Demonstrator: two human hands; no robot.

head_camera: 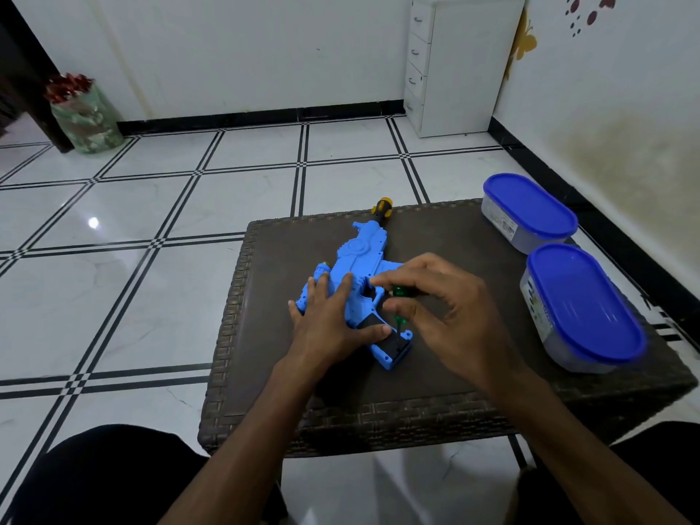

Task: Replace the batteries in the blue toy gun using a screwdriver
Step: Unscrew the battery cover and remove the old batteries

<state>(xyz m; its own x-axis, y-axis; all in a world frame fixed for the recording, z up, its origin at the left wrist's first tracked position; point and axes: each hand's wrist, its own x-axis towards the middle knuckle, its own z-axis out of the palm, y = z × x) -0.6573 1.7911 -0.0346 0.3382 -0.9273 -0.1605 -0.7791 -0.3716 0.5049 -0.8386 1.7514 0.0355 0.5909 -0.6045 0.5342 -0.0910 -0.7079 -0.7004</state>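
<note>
The blue toy gun [363, 255] lies flat on the dark woven table [447, 388], its yellow-and-black muzzle pointing away from me. My left hand [328, 320] presses flat on the gun's body, with the thumb resting on the black grip panel. My right hand [443, 308] pinches a small screwdriver with a green handle [400, 291] between thumb and fingers. The screwdriver stands nearly upright, its tip down on the grip near the butt end. The fingers hide most of the handle.
Two oval tubs with blue lids stand at the table's right side, one far [530, 210] and one near [583, 308]. A white drawer unit [466, 66] stands against the back wall. My knees are under the table's front edge.
</note>
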